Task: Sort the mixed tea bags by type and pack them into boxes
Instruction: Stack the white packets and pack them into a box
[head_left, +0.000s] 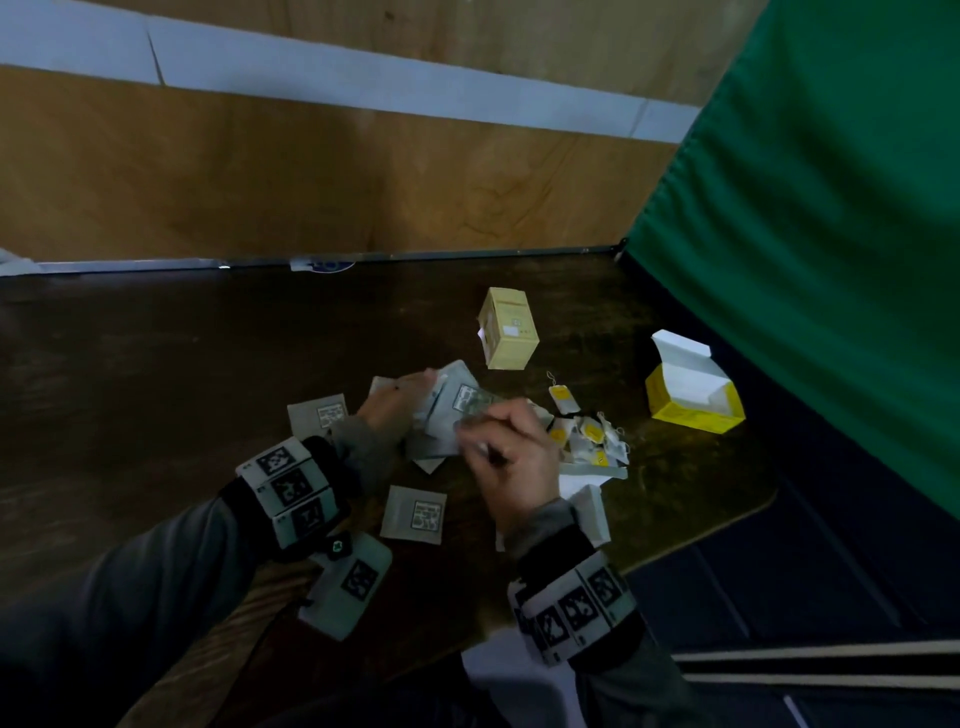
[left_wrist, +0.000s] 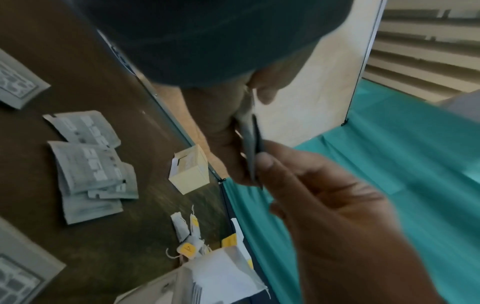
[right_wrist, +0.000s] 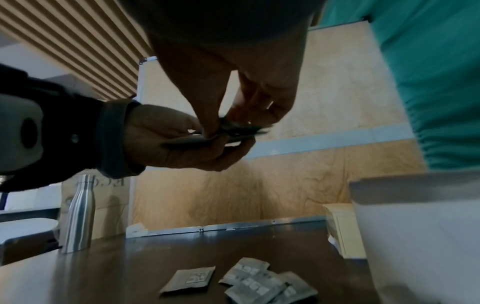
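Observation:
My left hand (head_left: 410, 402) holds a small stack of grey foil tea sachets (head_left: 457, 400) above the dark table (head_left: 182, 389). My right hand (head_left: 470, 426) pinches the near edge of the top sachet on that stack. The right wrist view shows the stack (right_wrist: 233, 136) lying flat across the left hand's fingers (right_wrist: 207, 158), with the right hand's fingertips (right_wrist: 210, 129) on it. More grey sachets (head_left: 415, 514) lie loose on the table. Yellow-tagged paper tea bags (head_left: 587, 434) sit in a pile to the right. Farther right stands an open yellow box (head_left: 693, 400); a closed pale yellow box (head_left: 509, 332) stands behind.
A white box (head_left: 589, 506) lies by my right wrist. A steel bottle (right_wrist: 78, 216) stands at the table's far left. A wooden panel (head_left: 311, 182) backs the table and a green cloth (head_left: 805, 208) hangs on the right. The table's right edge (head_left: 748, 514) is close.

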